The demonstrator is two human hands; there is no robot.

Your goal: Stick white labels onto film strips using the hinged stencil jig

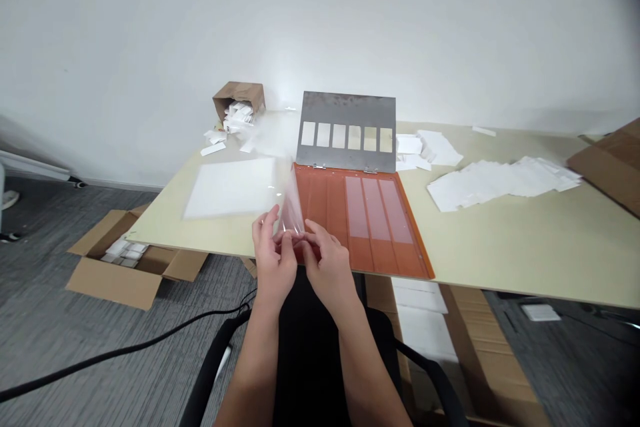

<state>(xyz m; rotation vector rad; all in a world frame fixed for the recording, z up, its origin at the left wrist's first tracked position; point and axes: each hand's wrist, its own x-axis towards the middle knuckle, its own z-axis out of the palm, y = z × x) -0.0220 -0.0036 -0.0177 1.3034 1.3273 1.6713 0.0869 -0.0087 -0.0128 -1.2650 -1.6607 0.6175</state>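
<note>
Both my hands meet at the table's front edge, over the lower left corner of an orange grooved board (320, 200). My left hand (274, 257) pinches a clear plastic film (291, 203) with thumb and fingers. Close beside it, my right hand (327, 257) grips the same film, thumb tip near the left thumb. The film rises away from my fingers, creased and shiny; its far outline is hard to see. Three pale translucent strips (373, 210) lie in the board's right-hand grooves. Hinged at its back, a grey metal lid (350, 107) leans upright with several pale rectangles in a row.
Translucent white sheets (230, 187) lie left of the board. Behind them, a small cardboard box (239, 90) spills white pieces. White packets (500, 180) spread to the right, near another carton (613, 163). An open box (123, 283) stands on the floor; a black cable (135, 347) runs nearby.
</note>
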